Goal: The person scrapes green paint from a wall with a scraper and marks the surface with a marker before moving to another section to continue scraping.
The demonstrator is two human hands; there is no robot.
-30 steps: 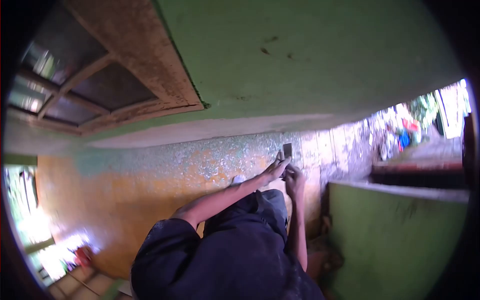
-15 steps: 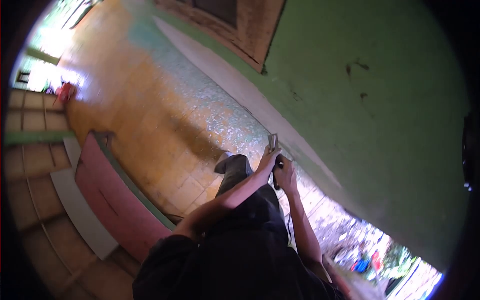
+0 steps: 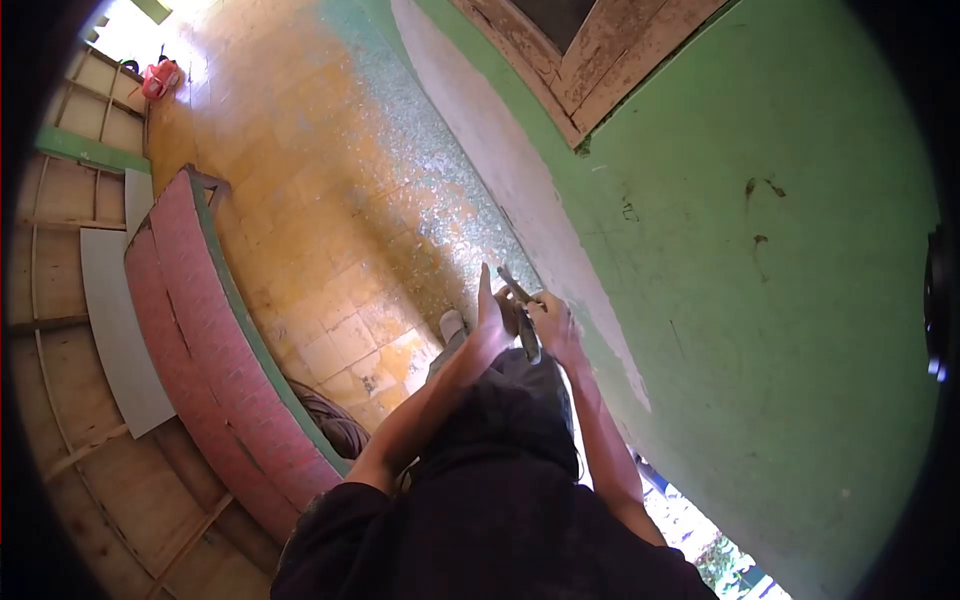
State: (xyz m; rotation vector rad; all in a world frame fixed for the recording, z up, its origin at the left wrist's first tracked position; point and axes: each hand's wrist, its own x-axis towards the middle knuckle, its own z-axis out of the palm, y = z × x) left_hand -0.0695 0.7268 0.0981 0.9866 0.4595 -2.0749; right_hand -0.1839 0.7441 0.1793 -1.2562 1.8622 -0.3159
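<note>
My right hand point(image 3: 550, 326) is closed around a hand tool point(image 3: 527, 333) with dark and metallic parts, its exact kind unclear. The tool's narrow end points up and left, away from my body. Beside it, my left hand point(image 3: 494, 316) has its fingers stretched out, with the palm turned towards the tool; whether they touch cannot be made out. Both hands are in front of my lap, near the base of the green wall point(image 3: 700, 290). Pale flakes point(image 3: 440, 215) are scattered over the tiled floor point(image 3: 300, 240) along that wall.
A pink panel with a green edge point(image 3: 205, 350) stands at the left, beside a white board point(image 3: 115, 330). Dark coiled material point(image 3: 335, 420) lies behind the panel's edge. A wooden frame point(image 3: 590, 75) is set in the wall. A red object point(image 3: 160, 78) sits at the far left.
My left hand has let go of the tool's metal end, and its fingers have straightened. The tool has tilted in my right hand. The view has turned, showing more of the wall.
</note>
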